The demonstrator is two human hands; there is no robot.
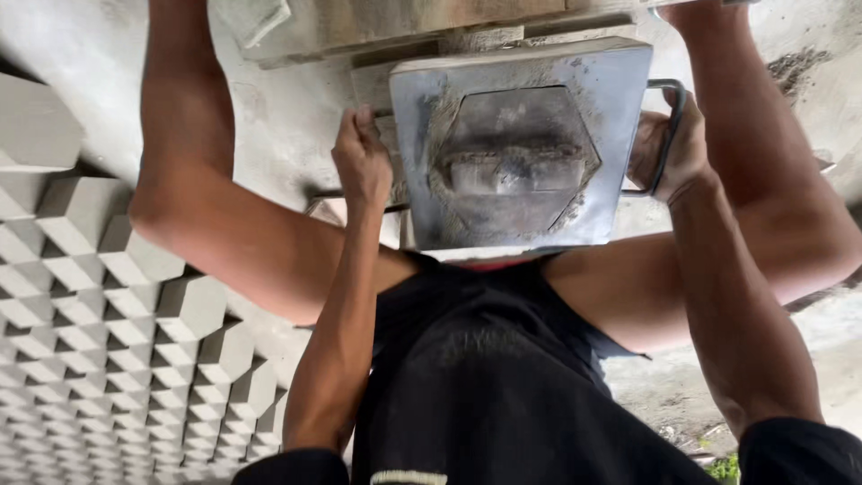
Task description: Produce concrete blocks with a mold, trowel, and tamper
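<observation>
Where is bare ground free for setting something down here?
Bare concrete ground lies above the rows of hexagonal blocks. It is crowded around the metal mould, gripped by the left hand and right hand.

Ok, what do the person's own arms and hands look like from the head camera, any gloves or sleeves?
No gloves: the left hand and the right hand are bare, with grey dust on the fingers. Both forearms are bare too, with no watch, band or marking visible. Dark sleeve ends show only at the bottom edge of the picture, near the upper arms. The rest of the clothing is dark as well.
</observation>
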